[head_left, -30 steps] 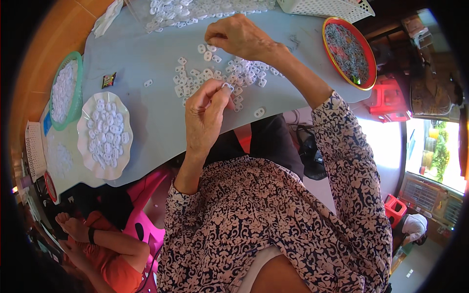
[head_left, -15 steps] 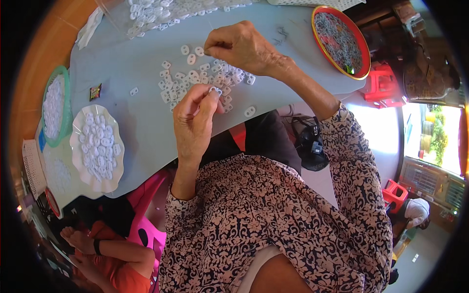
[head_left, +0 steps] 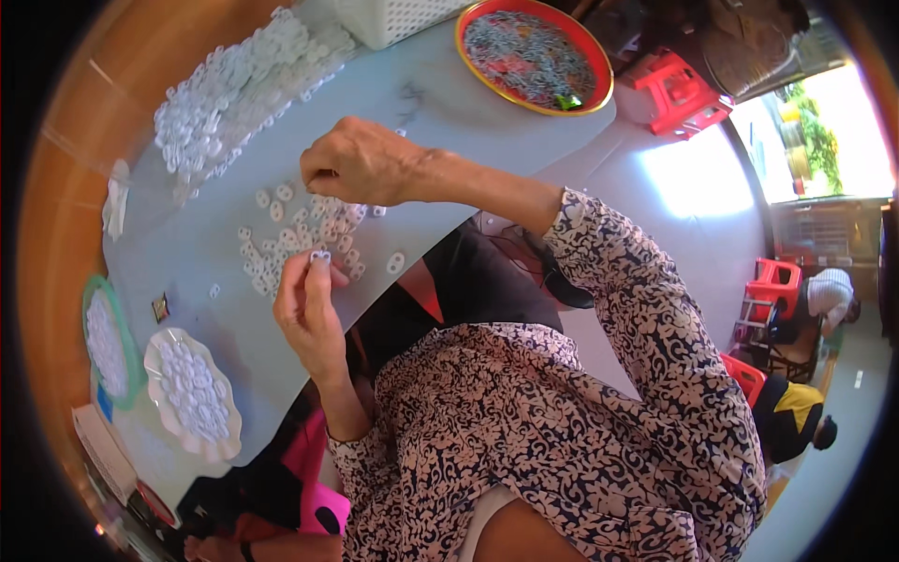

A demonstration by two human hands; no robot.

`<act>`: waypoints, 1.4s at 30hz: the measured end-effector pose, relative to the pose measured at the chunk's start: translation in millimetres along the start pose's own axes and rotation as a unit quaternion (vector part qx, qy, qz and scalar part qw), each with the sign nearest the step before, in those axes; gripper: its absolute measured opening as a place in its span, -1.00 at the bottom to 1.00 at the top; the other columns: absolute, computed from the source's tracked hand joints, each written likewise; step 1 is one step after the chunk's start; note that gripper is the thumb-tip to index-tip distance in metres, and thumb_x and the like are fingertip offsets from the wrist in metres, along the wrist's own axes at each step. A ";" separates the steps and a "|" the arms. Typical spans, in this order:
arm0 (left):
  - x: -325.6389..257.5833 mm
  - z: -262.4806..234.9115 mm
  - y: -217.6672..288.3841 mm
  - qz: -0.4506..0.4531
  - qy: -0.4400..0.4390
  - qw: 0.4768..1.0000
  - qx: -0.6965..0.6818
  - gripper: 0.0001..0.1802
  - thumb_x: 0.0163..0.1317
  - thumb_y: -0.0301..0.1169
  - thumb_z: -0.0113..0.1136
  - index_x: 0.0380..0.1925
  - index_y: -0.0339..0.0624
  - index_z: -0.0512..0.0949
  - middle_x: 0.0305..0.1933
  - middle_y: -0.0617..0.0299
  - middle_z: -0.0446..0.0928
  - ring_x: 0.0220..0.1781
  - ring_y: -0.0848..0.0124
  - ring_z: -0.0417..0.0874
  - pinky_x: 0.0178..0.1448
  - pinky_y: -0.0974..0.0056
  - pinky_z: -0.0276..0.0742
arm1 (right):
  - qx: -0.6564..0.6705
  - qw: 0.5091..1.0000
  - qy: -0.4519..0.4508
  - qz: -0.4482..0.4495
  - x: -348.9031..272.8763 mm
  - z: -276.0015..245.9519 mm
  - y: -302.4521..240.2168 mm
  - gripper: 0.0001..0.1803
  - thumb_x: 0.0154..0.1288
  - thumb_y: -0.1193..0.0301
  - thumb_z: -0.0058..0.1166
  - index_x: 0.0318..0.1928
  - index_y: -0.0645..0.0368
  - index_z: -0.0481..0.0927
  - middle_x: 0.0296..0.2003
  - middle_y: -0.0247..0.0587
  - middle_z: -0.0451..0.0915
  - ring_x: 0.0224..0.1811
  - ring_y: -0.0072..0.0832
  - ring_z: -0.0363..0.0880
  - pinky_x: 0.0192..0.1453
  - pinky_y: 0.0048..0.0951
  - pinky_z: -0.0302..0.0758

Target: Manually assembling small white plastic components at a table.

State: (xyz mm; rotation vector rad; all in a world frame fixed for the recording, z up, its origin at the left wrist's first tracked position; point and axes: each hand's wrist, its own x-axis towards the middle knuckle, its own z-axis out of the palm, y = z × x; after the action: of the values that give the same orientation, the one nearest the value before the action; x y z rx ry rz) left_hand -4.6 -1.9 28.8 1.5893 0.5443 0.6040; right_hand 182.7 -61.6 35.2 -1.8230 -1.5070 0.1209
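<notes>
My left hand (head_left: 314,314) pinches a small white plastic piece with holes (head_left: 320,256) between thumb and fingertips, just above the table's near edge. Farther off and slightly to the right, my right hand (head_left: 367,161) hovers over the table with its fingers closed together. Whatever its fingertips may hold is hidden. Between and below the hands lies a loose spread of similar white two-holed pieces (head_left: 272,253), partly covered by both hands. One single white piece (head_left: 396,262) sits apart near the table edge.
A red basin (head_left: 600,70) of small grey metal parts stands far right. White pieces fill a wavy-rimmed plate (head_left: 225,450), a green basket (head_left: 137,375) and a clear plastic bag (head_left: 243,94). A white perforated basket (head_left: 403,21) stands behind. Another person's arm (head_left: 290,549) shows lower left.
The view has turned, so the table and its things appear shifted left, the plate and green basket also lower. The left hand keeps its white piece; the right stays closed above the spread.
</notes>
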 end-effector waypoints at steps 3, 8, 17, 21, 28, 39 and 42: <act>1.9 -0.5 -5.5 0.006 -0.007 1.000 0.000 -0.85 0.25 -0.45 0.02 -0.36 -0.33 0.51 -0.56 0.30 0.44 -0.44 0.58 0.41 -0.26 0.46 0.32 | 0.010 0.999 0.014 0.041 -8.4 -11.6 5.0 -0.93 0.04 0.48 0.07 -0.47 0.22 0.57 -0.56 -0.11 0.55 -0.50 -0.16 0.53 -0.38 -0.26 0.46; 1.8 -3.3 -17.4 -0.022 0.004 1.000 -0.009 -0.84 0.26 -0.45 0.01 -0.38 -0.33 0.51 -0.53 0.27 0.46 -0.43 0.57 0.41 -0.24 0.46 0.33 | -0.084 0.988 0.132 0.007 -32.1 -54.8 44.7 -0.94 0.05 0.48 0.11 -0.41 0.18 0.59 -0.54 -0.12 0.56 -0.51 -0.21 0.55 -0.39 -0.34 0.49; 1.3 -0.2 -36.3 0.006 -0.013 1.000 -0.006 -0.85 0.27 -0.47 0.00 -0.38 -0.34 0.49 -0.53 0.25 0.45 -0.40 0.54 0.43 -0.20 0.42 0.38 | -0.194 0.953 0.210 0.096 -89.1 -107.9 125.8 -0.86 0.05 0.41 0.05 -0.52 0.21 0.58 -0.61 -0.03 0.51 -0.58 -0.17 0.51 -0.41 -0.25 0.48; -3.2 -0.1 -27.5 -0.009 -0.001 1.000 -0.005 -0.86 0.26 -0.48 0.00 -0.36 -0.35 0.50 -0.54 0.25 0.45 -0.39 0.52 0.45 -0.18 0.41 0.39 | -0.106 0.981 0.141 0.077 -67.3 -78.3 97.1 -0.87 0.03 0.40 0.09 -0.42 0.17 0.62 -0.55 -0.09 0.57 -0.50 -0.14 0.56 -0.34 -0.29 0.51; -5.8 -0.6 -23.9 -0.016 -0.002 1.000 -0.006 -0.85 0.26 -0.48 0.00 -0.33 -0.36 0.50 -0.53 0.24 0.46 -0.40 0.52 0.46 -0.18 0.42 0.39 | -0.114 0.991 -0.021 0.066 -48.8 -46.4 90.8 -0.88 0.08 0.49 0.07 -0.35 0.26 0.59 -0.42 -0.08 0.61 -0.39 -0.18 0.58 -0.23 -0.29 0.51; -9.2 0.1 -20.4 -0.025 -0.025 0.999 0.026 -0.83 0.27 -0.44 -0.01 -0.37 -0.35 0.49 -0.51 0.25 0.44 -0.36 0.52 0.42 -0.14 0.41 0.35 | -0.082 0.994 0.006 0.066 -42.9 -46.6 77.7 -0.86 0.06 0.43 0.07 -0.38 0.18 0.64 -0.48 -0.11 0.61 -0.38 -0.18 0.59 -0.24 -0.25 0.51; -10.5 1.7 -17.5 -0.029 -0.019 0.999 0.022 -0.83 0.27 -0.44 -0.02 -0.38 -0.35 0.49 -0.51 0.25 0.44 -0.37 0.53 0.42 -0.14 0.42 0.34 | -0.133 0.987 -0.073 0.049 -31.6 -40.8 66.6 -0.90 0.12 0.46 0.06 -0.39 0.20 0.61 -0.43 -0.09 0.59 -0.37 -0.19 0.57 -0.22 -0.26 0.49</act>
State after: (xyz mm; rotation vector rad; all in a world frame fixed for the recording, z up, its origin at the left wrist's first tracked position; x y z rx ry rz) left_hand -11.3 -8.4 10.5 1.6178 0.5773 0.5213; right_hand 247.6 -110.3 12.8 -2.1412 -1.5971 0.1069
